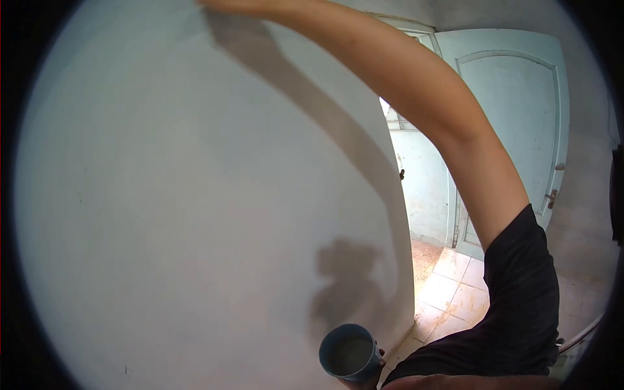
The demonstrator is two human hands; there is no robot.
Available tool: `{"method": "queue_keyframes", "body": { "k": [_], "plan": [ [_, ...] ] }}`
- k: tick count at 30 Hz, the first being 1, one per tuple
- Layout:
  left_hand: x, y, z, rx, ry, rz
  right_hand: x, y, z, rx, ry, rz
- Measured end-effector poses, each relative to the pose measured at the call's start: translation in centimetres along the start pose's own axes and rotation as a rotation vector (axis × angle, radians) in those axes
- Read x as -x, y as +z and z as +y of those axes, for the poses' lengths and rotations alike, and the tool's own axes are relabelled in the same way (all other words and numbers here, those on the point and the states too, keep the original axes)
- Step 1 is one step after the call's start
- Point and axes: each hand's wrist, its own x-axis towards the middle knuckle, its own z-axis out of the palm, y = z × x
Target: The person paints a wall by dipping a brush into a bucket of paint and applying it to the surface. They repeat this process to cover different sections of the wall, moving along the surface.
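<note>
My right arm stretches up and across the pale wall [195, 195], and its hand [227, 5] is cut off by the top edge, so its fingers do not show. At the bottom, my left hand [370, 378] holds a blue-grey cup [351, 353] from below and from its right side. Greyish contents lie inside the cup. Shadows of the arm and of a head fall on the wall.
A pale door [510, 123] with a metal handle [552, 199] stands open at the right. Beyond the wall's edge lies a tiled floor [448, 286] with stains. A dark sleeve [520, 286] covers my right shoulder.
</note>
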Motion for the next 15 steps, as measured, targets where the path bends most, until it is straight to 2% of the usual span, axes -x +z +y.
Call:
{"method": "queue_keyframes", "body": {
  "k": [4,11,12,13,15],
  "plan": [
    [-0.2,0.4,-0.3,-0.007,-0.044,-0.040,1.8,-2.6,0.3,-0.126,0.148,-0.032],
    [-0.1,0.2,0.2,-0.030,-0.066,-0.057,4.3,-5.1,1.0,-0.529,0.488,-0.057],
    [-0.1,0.2,0.2,-0.030,-0.061,-0.053,5.2,-5.8,3.7,-0.543,0.538,-0.024],
    [0.0,0.2,0.2,-0.031,-0.057,-0.047,5.9,-6.7,6.8,-0.325,0.570,0.036],
    [0.3,0.0,0.5,-0.036,-0.052,-0.037,7.8,-9.2,12.3,-0.159,0.615,0.121]
  ]
}}
